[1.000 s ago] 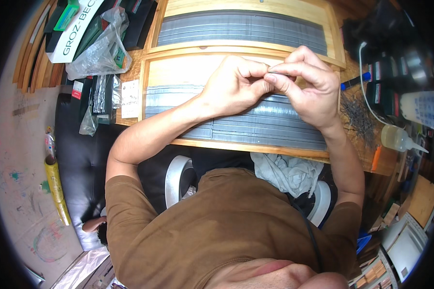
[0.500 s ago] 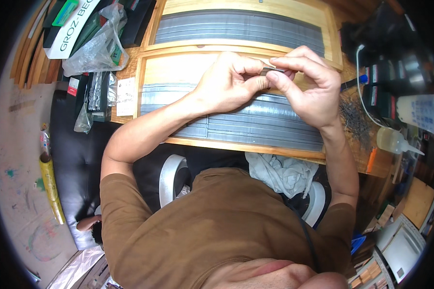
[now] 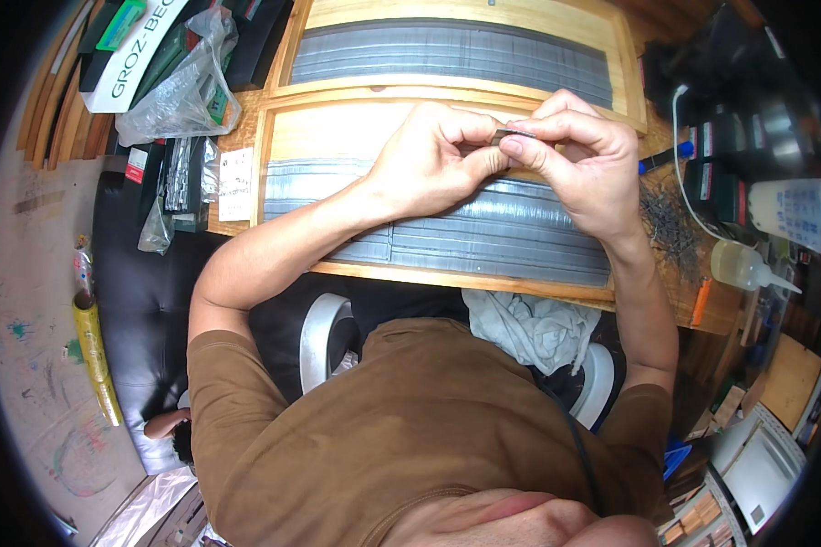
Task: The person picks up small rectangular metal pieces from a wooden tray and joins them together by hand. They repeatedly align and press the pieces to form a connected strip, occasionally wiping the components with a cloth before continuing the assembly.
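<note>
Above a shallow wooden tray (image 3: 429, 274), both of my hands meet fingertip to fingertip. My left hand (image 3: 438, 155) pinches one end of a small, thin, dark metal piece (image 3: 517, 135) between thumb and index finger. At its other end, the thumb and index finger of my right hand (image 3: 593, 159) are closed on the same piece. Fingers cover most of it, so its exact kind cannot be made out. Below them, tightly packed rows of thin grey metal pieces (image 3: 493, 237) fill the tray's near part.
A second wooden tray (image 3: 625, 55) with similar rows lies beyond. To the right are loose dark metal pieces (image 3: 673, 228), a white cable (image 3: 689, 196), a squeeze bottle (image 3: 737, 265) and an orange stick (image 3: 701, 302). A clear plastic bag (image 3: 178, 91) and boxes stand at left.
My right hand has shifted slightly left, and its raised index finger has come down onto the small piece. My left hand is nearly still.
</note>
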Demonstrator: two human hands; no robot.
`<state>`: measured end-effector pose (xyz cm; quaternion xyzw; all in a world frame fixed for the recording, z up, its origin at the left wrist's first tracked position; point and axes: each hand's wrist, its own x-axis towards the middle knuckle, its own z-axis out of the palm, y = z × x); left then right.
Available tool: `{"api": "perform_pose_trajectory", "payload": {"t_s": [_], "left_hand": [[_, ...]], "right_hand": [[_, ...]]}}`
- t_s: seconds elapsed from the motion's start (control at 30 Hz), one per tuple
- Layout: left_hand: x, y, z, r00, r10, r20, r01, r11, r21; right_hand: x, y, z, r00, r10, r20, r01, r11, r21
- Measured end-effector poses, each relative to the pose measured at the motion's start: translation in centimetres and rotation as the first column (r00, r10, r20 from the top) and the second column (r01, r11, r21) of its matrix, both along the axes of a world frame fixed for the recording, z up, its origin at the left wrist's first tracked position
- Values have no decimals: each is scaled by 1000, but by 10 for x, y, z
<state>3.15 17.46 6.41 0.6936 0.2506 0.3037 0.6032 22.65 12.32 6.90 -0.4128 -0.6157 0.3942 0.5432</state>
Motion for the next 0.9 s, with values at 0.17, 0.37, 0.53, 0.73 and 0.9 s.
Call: {"api": "perform_pose_trajectory", "payload": {"t_s": [0.17,0.37,0.53,0.73,0.9], "left_hand": [[0,-1,-4,1000,8,-9,-8,1000,14],[-1,1,-8,1000,-7,-6,7,1000,23],[0,0,-5,1000,2,-3,-2,1000,7],[-2,4,-2,996,-30,-79,29,1000,-6],[-5,6,-10,994,-30,-109,41,995,95]], "right_hand": [[2,0,1,999,12,39,-13,999,41],[1,1,-1,1000,9,24,-11,999,53],[2,2,-4,1000,13,3,-13,999,46],[-1,2,-5,998,-12,60,9,999,46],[0,4,2,977,-50,207,-1,971,241]]}}
